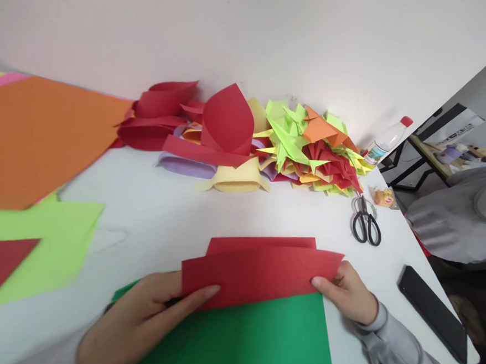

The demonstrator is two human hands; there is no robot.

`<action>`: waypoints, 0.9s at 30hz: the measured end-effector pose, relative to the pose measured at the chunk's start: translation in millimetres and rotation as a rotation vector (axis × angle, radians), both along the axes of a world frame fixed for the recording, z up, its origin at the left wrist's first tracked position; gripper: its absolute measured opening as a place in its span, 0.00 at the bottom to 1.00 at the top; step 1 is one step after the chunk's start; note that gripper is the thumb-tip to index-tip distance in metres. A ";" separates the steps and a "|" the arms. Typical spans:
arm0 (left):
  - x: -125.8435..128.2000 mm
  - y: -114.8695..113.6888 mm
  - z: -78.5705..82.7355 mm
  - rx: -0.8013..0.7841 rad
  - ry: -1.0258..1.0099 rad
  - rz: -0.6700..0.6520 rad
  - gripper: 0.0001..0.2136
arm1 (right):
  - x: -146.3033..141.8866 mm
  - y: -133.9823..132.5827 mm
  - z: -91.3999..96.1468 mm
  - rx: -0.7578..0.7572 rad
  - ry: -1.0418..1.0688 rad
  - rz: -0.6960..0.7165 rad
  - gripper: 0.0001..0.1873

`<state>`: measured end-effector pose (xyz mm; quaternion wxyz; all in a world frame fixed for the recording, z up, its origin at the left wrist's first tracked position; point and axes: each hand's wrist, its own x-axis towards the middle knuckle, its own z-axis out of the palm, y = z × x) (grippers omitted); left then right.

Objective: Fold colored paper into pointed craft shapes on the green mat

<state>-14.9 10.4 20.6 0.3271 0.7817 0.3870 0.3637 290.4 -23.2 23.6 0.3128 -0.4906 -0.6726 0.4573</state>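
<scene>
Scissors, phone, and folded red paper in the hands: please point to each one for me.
scissors (365,220), head view, on the black handles beside the pivot.
phone (432,313), head view, on the middle of its dark face.
folded red paper (261,275), head view, on the middle of the front flap.

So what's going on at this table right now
A person holds a folded red paper sheet by both ends, left hand and right hand pinching it above a green sheet on the white table. A pile of folded paper shapes sits along the wall, with black scissors, a phone and a plastic bottle to the right.
</scene>
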 end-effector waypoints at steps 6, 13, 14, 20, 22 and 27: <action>11.3 -26.2 -8.8 -0.234 0.185 0.336 0.14 | -19.0 -7.3 -13.7 0.020 -0.060 -0.467 0.27; 22.5 -42.6 -35.1 -0.002 0.216 0.586 0.13 | -24.3 -22.5 -8.7 0.421 -0.647 -0.464 0.22; 22.7 -43.6 -36.7 0.056 0.256 0.579 0.14 | -25.0 -24.1 -7.3 0.477 -0.701 -0.433 0.19; 22.8 -47.7 -35.9 0.636 0.447 0.387 0.16 | -28.9 -27.3 -4.8 0.543 -0.825 -0.340 0.13; 25.5 -48.3 -36.3 0.697 0.454 0.206 0.18 | -29.2 -27.3 -5.0 0.543 -0.835 -0.329 0.14; 33.9 -48.2 -45.2 0.669 0.656 0.023 0.19 | -29.4 -29.7 -4.9 0.549 -0.850 -0.296 0.16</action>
